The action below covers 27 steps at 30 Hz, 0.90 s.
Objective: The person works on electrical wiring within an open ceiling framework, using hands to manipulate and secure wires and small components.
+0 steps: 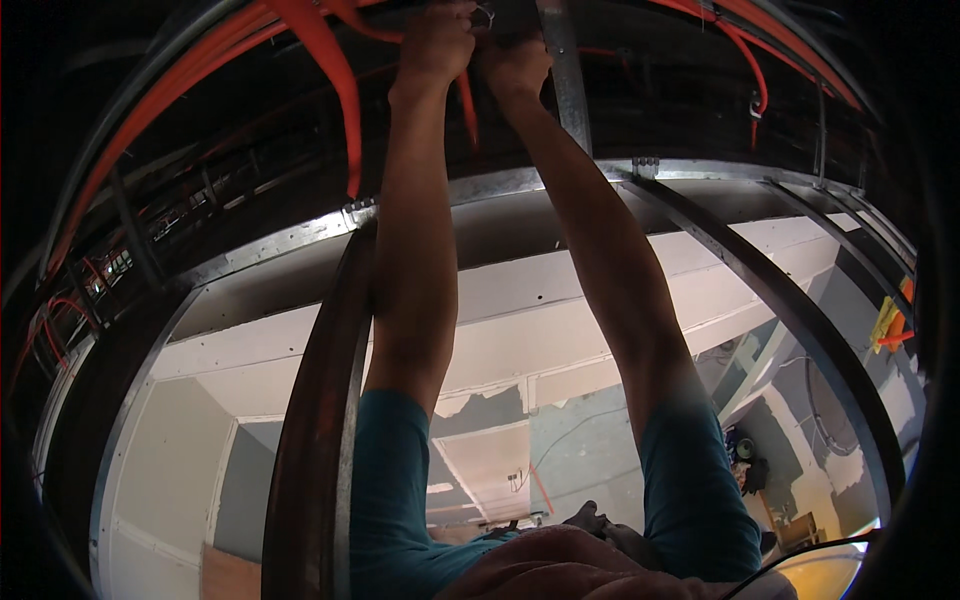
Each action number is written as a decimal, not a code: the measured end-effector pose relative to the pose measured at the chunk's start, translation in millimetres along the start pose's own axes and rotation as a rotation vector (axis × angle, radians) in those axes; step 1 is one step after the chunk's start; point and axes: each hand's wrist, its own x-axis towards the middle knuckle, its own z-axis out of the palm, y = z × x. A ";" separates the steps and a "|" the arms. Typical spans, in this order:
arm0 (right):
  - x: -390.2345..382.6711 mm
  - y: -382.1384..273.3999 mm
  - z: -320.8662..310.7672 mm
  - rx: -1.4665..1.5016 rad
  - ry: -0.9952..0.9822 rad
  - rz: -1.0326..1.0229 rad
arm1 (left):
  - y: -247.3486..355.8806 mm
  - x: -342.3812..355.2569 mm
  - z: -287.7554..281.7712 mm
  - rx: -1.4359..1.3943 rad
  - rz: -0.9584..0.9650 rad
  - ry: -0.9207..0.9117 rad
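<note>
Both my arms reach up into the dark space above a metal ceiling frame. My left hand (437,45) is closed at the top edge of the view, its fingertips partly cut off. A thin, light wire loop (485,15) shows beside its fingers; whether they grip it I cannot tell. Close by on the right, my right hand (517,68) is curled shut, and what it holds is hidden in shadow. An orange conduit (467,105) hangs between my wrists, and a thicker orange conduit (335,85) curves down left of my left forearm.
A vertical metal strut (567,80) stands just right of my right hand. The metal channel (490,186) crosses behind my forearms, with a dark beam (320,420) beside my left arm and another metal beam (780,280) to the right. Far below lie partly plastered walls (170,450) and the floor (585,450).
</note>
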 end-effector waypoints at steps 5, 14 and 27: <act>13.8 -1.1 8.0 -0.024 -0.051 -0.014 | -19.5 9.7 8.9 0.052 0.176 0.107; 11.5 20.0 -13.2 -0.307 -0.212 -0.355 | -19.0 -12.0 10.1 -0.056 0.294 0.330; 15.9 29.9 9.3 0.787 -0.702 0.273 | -30.0 -81.5 29.0 0.052 0.712 0.553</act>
